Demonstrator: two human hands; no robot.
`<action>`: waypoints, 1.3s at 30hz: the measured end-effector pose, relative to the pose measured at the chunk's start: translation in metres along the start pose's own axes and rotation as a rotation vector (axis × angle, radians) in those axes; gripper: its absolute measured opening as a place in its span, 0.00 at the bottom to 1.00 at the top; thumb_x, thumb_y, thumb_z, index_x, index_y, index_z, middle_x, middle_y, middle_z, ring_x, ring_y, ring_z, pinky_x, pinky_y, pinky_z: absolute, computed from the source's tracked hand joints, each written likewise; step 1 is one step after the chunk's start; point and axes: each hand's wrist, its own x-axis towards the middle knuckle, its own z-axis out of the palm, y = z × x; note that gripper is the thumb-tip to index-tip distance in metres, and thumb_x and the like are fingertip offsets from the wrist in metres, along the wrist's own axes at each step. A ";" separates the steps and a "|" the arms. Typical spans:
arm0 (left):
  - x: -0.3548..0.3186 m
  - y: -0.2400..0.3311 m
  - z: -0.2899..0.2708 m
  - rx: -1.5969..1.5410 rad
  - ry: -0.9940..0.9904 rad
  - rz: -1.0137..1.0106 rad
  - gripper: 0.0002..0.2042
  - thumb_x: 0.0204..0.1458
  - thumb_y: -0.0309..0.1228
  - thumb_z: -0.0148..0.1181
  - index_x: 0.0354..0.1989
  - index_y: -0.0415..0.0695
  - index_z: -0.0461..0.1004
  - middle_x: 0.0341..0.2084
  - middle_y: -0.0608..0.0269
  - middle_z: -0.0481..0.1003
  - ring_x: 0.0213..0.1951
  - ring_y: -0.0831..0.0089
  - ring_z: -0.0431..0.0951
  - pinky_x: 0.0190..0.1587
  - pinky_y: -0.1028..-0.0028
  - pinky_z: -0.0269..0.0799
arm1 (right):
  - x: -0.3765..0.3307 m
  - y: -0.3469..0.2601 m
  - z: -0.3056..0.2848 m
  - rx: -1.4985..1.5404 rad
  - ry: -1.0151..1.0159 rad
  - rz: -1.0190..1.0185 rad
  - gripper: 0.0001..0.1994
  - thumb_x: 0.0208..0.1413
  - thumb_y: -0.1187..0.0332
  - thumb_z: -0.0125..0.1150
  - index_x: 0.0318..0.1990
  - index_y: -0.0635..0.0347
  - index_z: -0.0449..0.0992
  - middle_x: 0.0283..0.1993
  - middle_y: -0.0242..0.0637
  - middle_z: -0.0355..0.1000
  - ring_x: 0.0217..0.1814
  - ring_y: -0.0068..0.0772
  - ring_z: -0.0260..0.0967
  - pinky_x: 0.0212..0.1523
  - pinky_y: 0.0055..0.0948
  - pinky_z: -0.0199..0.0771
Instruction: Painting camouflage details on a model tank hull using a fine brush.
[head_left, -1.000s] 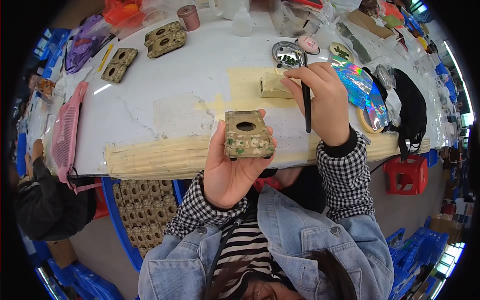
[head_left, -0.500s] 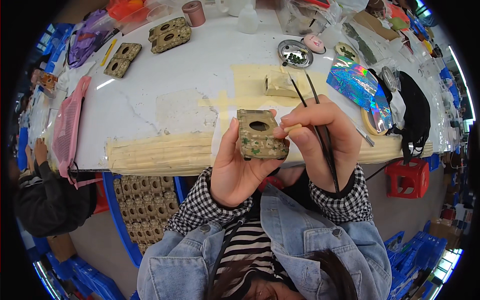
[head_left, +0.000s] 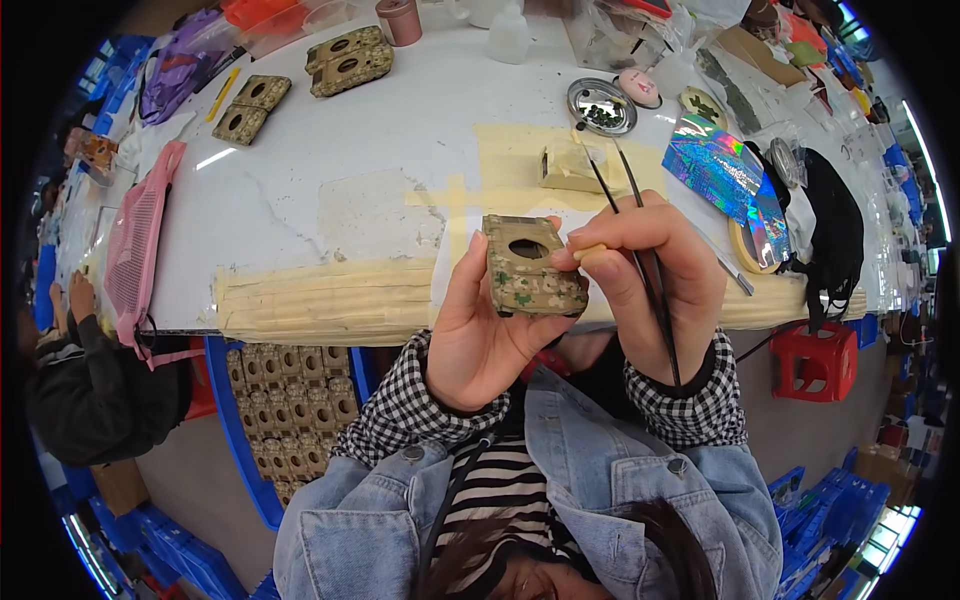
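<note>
As I watch remotely, the left hand [head_left: 466, 350] clasps a camouflage casing [head_left: 535, 287]. The right hand [head_left: 686, 252] pinches a pale piece [head_left: 589, 252] and holds tweezers [head_left: 661, 315].

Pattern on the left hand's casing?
The casing: brown, tan and green pixel camouflage; head view shows it best.

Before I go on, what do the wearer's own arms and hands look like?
The left hand and right hand are ungloved. Black-and-white checked sleeves cover both forearms down to the wrists. Above them is a light-blue denim jacket with metal-looking buttons.
</note>
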 end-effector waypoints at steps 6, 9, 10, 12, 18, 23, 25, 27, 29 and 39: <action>0.000 0.001 0.000 0.006 0.011 0.003 0.27 0.63 0.49 0.31 0.63 0.40 0.52 0.52 0.51 0.67 0.52 0.60 0.72 0.52 0.64 0.75 | 0.000 0.001 0.001 -0.008 -0.003 0.002 0.06 0.48 0.78 0.63 0.35 0.65 0.76 0.28 0.36 0.70 0.27 0.25 0.66 0.30 0.21 0.65; 0.000 0.001 0.001 -0.005 0.004 0.003 0.27 0.63 0.49 0.31 0.63 0.41 0.52 0.52 0.51 0.67 0.52 0.60 0.72 0.52 0.64 0.74 | 0.002 0.000 0.001 -0.016 -0.007 -0.008 0.06 0.48 0.78 0.63 0.35 0.65 0.76 0.28 0.36 0.70 0.27 0.26 0.66 0.30 0.21 0.65; 0.000 0.001 0.001 -0.011 0.002 0.004 0.27 0.63 0.49 0.31 0.63 0.41 0.52 0.52 0.51 0.67 0.52 0.60 0.72 0.53 0.64 0.74 | 0.002 0.000 0.001 -0.021 -0.010 -0.010 0.06 0.48 0.78 0.63 0.35 0.65 0.76 0.28 0.36 0.70 0.27 0.26 0.66 0.30 0.21 0.65; 0.000 0.001 0.000 -0.014 -0.004 0.003 0.27 0.63 0.49 0.31 0.63 0.41 0.51 0.52 0.51 0.67 0.53 0.60 0.71 0.53 0.64 0.74 | 0.002 0.000 0.001 -0.024 -0.011 -0.007 0.06 0.48 0.78 0.63 0.35 0.65 0.76 0.28 0.36 0.70 0.28 0.25 0.66 0.30 0.21 0.65; -0.001 0.003 -0.002 0.003 -0.016 0.002 0.28 0.63 0.49 0.31 0.63 0.41 0.50 0.53 0.50 0.66 0.53 0.60 0.71 0.53 0.63 0.74 | 0.001 0.000 -0.001 0.012 -0.022 0.028 0.06 0.51 0.78 0.61 0.37 0.66 0.74 0.31 0.36 0.70 0.28 0.22 0.65 0.31 0.20 0.65; -0.002 0.005 -0.009 -0.075 -0.070 -0.014 0.30 0.62 0.49 0.35 0.64 0.38 0.47 0.53 0.42 0.64 0.54 0.52 0.69 0.56 0.61 0.70 | 0.005 0.002 -0.007 0.090 0.203 0.092 0.05 0.58 0.78 0.54 0.40 0.69 0.70 0.33 0.35 0.72 0.36 0.22 0.70 0.41 0.19 0.68; -0.002 0.007 -0.009 -0.091 -0.111 -0.009 0.32 0.62 0.49 0.35 0.66 0.38 0.40 0.53 0.40 0.63 0.54 0.51 0.68 0.57 0.61 0.70 | 0.015 0.019 -0.018 -0.159 0.294 0.030 0.04 0.55 0.77 0.57 0.37 0.68 0.72 0.29 0.34 0.72 0.33 0.23 0.70 0.37 0.20 0.69; -0.004 0.009 -0.009 -0.102 -0.123 0.011 0.33 0.62 0.49 0.34 0.67 0.39 0.37 0.54 0.41 0.62 0.55 0.51 0.67 0.57 0.60 0.70 | 0.021 0.039 -0.026 -0.412 0.316 -0.109 0.03 0.53 0.77 0.60 0.34 0.66 0.73 0.27 0.35 0.72 0.31 0.26 0.70 0.34 0.21 0.68; -0.004 0.011 -0.006 -0.102 -0.113 0.028 0.31 0.62 0.50 0.33 0.66 0.40 0.43 0.54 0.43 0.63 0.56 0.51 0.66 0.54 0.59 0.72 | 0.026 0.050 -0.030 -0.582 0.313 -0.183 0.03 0.50 0.77 0.62 0.32 0.65 0.74 0.26 0.36 0.72 0.29 0.29 0.70 0.32 0.23 0.68; -0.012 0.024 -0.006 -0.066 -0.150 0.162 0.36 0.60 0.50 0.40 0.66 0.36 0.36 0.54 0.43 0.60 0.55 0.52 0.66 0.56 0.59 0.70 | 0.014 0.056 -0.041 -0.628 0.157 -0.101 0.13 0.56 0.68 0.56 0.46 0.65 0.72 0.34 0.44 0.72 0.36 0.42 0.69 0.39 0.33 0.68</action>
